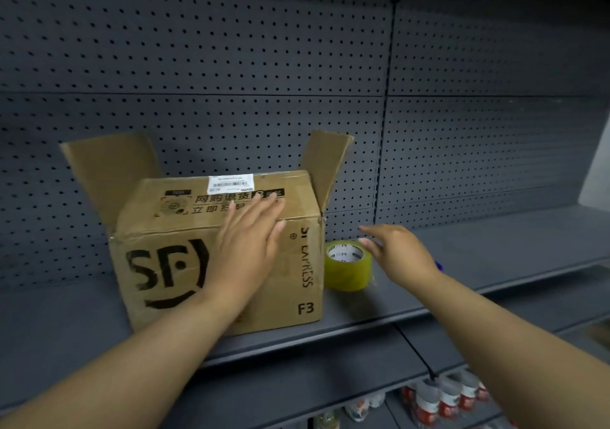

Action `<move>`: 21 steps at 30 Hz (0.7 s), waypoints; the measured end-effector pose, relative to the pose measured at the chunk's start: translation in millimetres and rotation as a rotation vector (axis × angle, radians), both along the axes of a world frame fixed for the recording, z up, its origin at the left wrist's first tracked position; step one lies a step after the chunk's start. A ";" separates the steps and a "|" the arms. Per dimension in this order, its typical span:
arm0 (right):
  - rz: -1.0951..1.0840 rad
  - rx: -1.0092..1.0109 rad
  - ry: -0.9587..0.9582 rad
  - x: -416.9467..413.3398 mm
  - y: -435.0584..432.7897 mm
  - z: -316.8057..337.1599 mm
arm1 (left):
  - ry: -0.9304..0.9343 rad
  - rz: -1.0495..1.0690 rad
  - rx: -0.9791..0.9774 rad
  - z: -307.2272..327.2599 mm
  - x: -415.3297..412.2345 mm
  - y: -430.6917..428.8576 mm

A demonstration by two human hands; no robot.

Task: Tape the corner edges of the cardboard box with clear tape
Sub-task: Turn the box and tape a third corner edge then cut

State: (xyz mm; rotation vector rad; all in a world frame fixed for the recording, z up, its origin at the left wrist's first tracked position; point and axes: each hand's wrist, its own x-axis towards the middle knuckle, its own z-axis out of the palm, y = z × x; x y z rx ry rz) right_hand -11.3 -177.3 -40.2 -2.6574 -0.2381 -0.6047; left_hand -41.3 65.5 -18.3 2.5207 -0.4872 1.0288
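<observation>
A brown cardboard box (165,263) with black "SF EXPRESS" print stands on a dark grey shelf (495,250). Its two side flaps stick up, and a front flap with a white barcode label is folded over the top. My left hand (247,244) lies flat and open across the box's front top edge, fingers spread on the folded flap. A roll of clear, yellowish tape (348,265) lies flat on the shelf just right of the box. My right hand (399,250) hovers open right beside the roll, fingers extended, holding nothing.
A dark pegboard wall (297,65) rises behind the shelf. A lower shelf at the bottom right carries several small bottles and cans (445,399). A small blue object (438,265) peeks out behind my right wrist.
</observation>
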 end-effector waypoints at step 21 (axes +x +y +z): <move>0.307 0.335 0.107 52.3 46.2 46.2 | 0.095 0.284 0.187 5.3 21.7 -24.6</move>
